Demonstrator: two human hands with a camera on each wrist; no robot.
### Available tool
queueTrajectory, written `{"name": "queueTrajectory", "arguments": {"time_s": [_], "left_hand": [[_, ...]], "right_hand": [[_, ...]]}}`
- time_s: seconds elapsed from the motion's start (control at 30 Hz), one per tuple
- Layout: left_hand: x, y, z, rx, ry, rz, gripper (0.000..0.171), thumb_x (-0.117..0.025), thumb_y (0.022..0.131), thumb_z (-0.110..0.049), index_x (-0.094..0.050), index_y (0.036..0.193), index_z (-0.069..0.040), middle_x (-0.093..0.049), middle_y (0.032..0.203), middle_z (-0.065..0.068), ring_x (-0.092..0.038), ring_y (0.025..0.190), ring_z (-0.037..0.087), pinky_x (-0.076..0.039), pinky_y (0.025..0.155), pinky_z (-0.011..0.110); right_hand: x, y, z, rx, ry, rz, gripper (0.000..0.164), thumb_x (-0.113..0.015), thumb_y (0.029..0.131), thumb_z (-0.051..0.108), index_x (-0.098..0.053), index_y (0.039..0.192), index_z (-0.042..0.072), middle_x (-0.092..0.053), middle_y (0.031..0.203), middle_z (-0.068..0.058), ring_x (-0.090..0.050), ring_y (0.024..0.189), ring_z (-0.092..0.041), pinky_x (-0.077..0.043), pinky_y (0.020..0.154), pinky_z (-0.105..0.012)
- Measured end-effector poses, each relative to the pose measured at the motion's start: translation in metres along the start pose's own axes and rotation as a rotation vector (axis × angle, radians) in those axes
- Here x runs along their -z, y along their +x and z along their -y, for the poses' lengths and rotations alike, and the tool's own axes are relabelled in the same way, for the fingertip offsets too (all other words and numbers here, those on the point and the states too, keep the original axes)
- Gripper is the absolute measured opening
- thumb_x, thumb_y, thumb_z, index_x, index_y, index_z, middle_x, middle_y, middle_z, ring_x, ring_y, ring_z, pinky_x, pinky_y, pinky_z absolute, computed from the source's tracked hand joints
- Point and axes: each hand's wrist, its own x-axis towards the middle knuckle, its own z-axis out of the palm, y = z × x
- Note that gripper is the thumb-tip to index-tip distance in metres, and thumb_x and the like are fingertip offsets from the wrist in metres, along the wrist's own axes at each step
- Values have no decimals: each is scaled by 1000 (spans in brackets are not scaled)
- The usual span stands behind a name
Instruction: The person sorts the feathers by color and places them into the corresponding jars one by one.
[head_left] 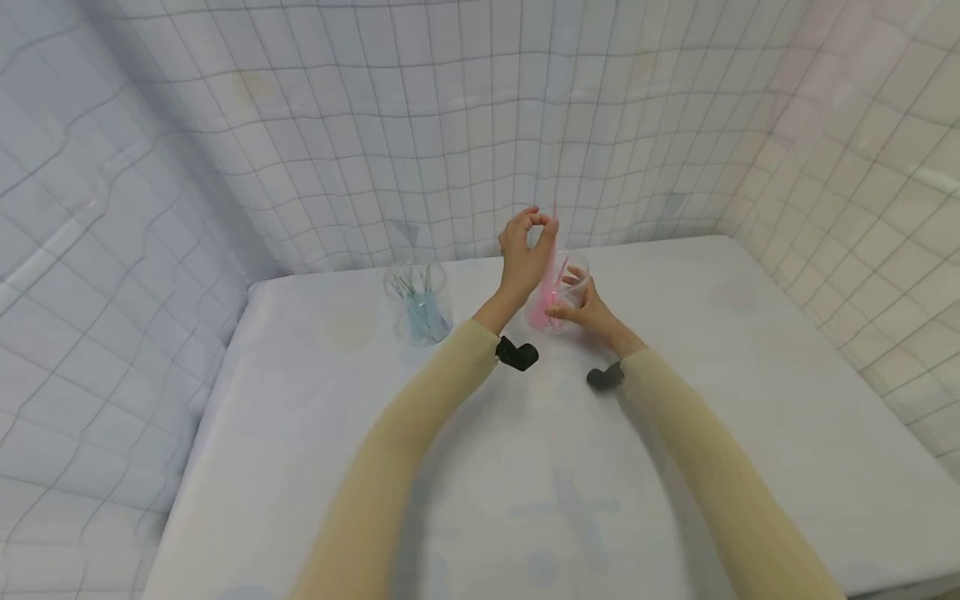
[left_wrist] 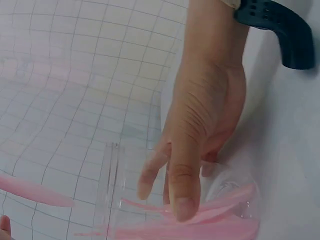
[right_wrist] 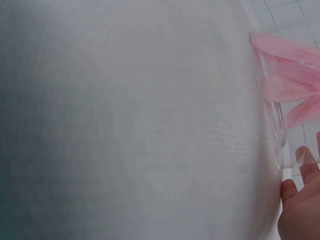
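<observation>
In the head view my left hand (head_left: pixel 527 254) is raised above a clear plastic cup (head_left: pixel 576 296), thumb and fingertip pinching an upright pink feather (head_left: pixel 555 212). That pinched feather crosses the left edge of the left wrist view, a fingertip below it. My right hand (head_left: pixel 594 315) grips the cup from the right side, thumb in front. Several pink feathers (left_wrist: pixel 225 226) stand inside the cup; the right wrist view shows them through its clear wall, with right fingers (right_wrist: pixel 302 167) beside it at the lower right.
Left of my hands stands a second clear cup (head_left: pixel 396 292) with several blue feathers (head_left: pixel 424 318), pale stems upward. Both cups are on a white-covered table (head_left: pixel 360 417) near its back edge. Grid-patterned cloth walls (head_left: pixel 420 125) rise behind and on both sides. Black wrist mounts (head_left: pixel 517 355) hang under the sleeves.
</observation>
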Motion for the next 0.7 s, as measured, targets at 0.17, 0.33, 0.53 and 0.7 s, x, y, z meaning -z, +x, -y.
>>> {"name": "queueTrajectory", "arguments": {"time_s": [0.17,0.33,0.53,0.7], "left_hand": [[-9,8,7,89,-109,-57,29,-54,96,-42,-58,102,-14,-46,136,-4,-24,127,10,-20,103,38],[-15,4,23,211,-129,-88,32,-57,94,-43,-60,107,-14,-48,129,-3,-27,125,14,-16,105,46],[-9,-6,40,314,-108,-80,33,-61,92,-42,-59,113,-18,-45,133,-3,-27,125,21,-24,101,49],[1,-12,46,329,-78,-79,35,-62,92,-42,-60,115,-15,-45,134,2,-25,127,23,-23,102,49]], "right_hand": [[-7,-2,-1,11,7,22,87,-72,84,12,-13,147,17,-21,150,-14,-23,135,-29,-19,109,-44],[-10,-2,-3,15,15,28,90,-74,83,12,-12,147,17,-20,152,-16,-21,137,-31,-16,110,-46],[-5,1,-5,1,-52,3,90,-77,82,22,-14,145,20,-23,151,-13,-22,137,-28,-16,110,-46],[1,3,-2,2,-15,-8,92,-78,81,17,-12,146,16,-22,151,-15,-22,137,-30,-17,110,-45]]}}
